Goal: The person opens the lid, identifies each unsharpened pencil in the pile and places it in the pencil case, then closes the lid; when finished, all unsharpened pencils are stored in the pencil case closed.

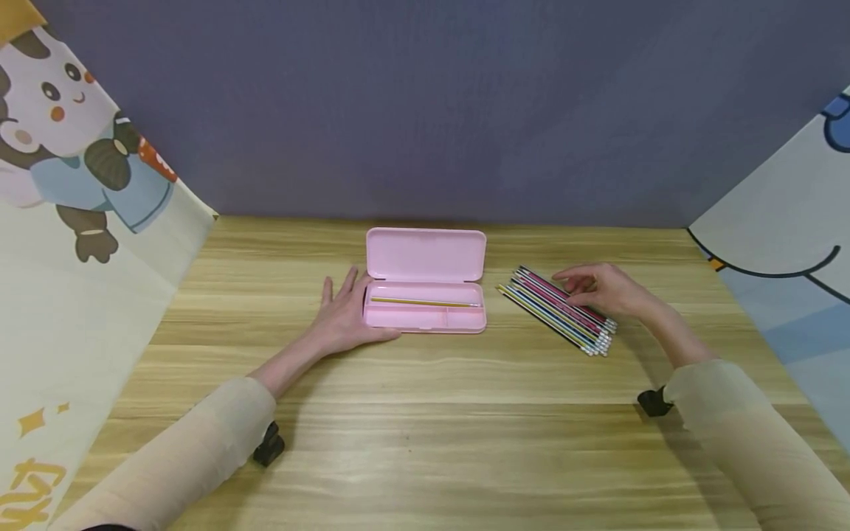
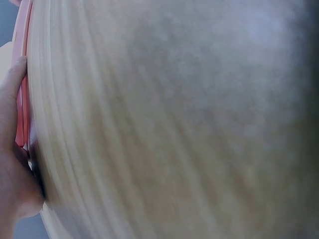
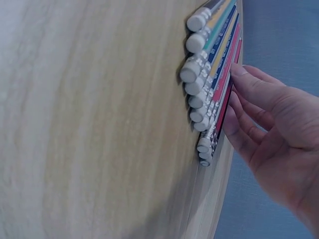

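A right hand (image 1: 600, 287), the nearer one, is holding bent fingers over the far edge of slim multicoloured pencils with white erasers (image 1: 555, 310), thumb and forefinger apart; whether they are pinching one is unclear. The pencils are slanting across the woodgrain bench (image 1: 412, 428), erasers toward the person, right of an open pink rectangular case (image 1: 425, 254), where a left hand (image 1: 345, 317) is resting spread fingers.
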{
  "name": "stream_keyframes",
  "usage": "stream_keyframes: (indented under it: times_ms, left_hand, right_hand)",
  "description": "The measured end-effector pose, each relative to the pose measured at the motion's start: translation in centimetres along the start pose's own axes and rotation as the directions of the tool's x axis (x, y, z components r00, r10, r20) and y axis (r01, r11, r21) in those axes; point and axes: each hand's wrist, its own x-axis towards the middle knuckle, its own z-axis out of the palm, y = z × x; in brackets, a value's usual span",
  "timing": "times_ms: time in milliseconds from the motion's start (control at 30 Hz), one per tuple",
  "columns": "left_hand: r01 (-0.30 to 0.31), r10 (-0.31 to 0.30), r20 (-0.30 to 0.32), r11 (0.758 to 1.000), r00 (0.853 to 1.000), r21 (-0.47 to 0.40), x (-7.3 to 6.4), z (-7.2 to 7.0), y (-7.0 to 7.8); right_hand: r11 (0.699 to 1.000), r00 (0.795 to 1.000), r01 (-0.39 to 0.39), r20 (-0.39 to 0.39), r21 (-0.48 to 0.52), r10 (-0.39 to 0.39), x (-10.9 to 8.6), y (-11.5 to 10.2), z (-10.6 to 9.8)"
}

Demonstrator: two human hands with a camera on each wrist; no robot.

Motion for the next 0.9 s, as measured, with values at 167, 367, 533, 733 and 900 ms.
stream_keyframes:
  times_ms: [167, 367, 533, 733, 900]
  left_hand:
    - [0.0, 0.0, 0.001, 1.0, 1.0, 0.001, 0.09, 0.07, -0.08]
    - [-0.001, 0.001, -0.002, 1.0, 1.0, -0.004, 0.15, 0.12, -0.1]
    - [0.002, -0.002, -0.002, 1.0, 1.0, -0.003, 0.2, 0.18, -0.25]
    - [0.0, 0.0, -0.002, 1.0, 1.0, -0.001, 0.32, 0.32, -0.4]
    - [0.002, -0.002, 0.002, 1.0, 1.0, 0.002, 0.29, 0.23, -0.36]
  right_hand:
    - [1.0, 1.0, -0.003, 0.01, 0.004, 0.002, -0.02, -0.11, -0.09]
    - [1.0, 1.0, -0.01, 0.008, 0.01, 0.01, -0.01, -0.24, -0.14]
    - [1.0, 1.0, -0.006, 0.011, 0.008, 0.006, -0.04, -0.24, -0.14]
    - [1.0, 1.0, 0.02, -0.007, -0.001, -0.02, -0.26, 0.2, -0.33]
    - [1.0, 1.0, 0.008, -0.008, 0.011, -0.008, -0.24, 0.48, -0.44]
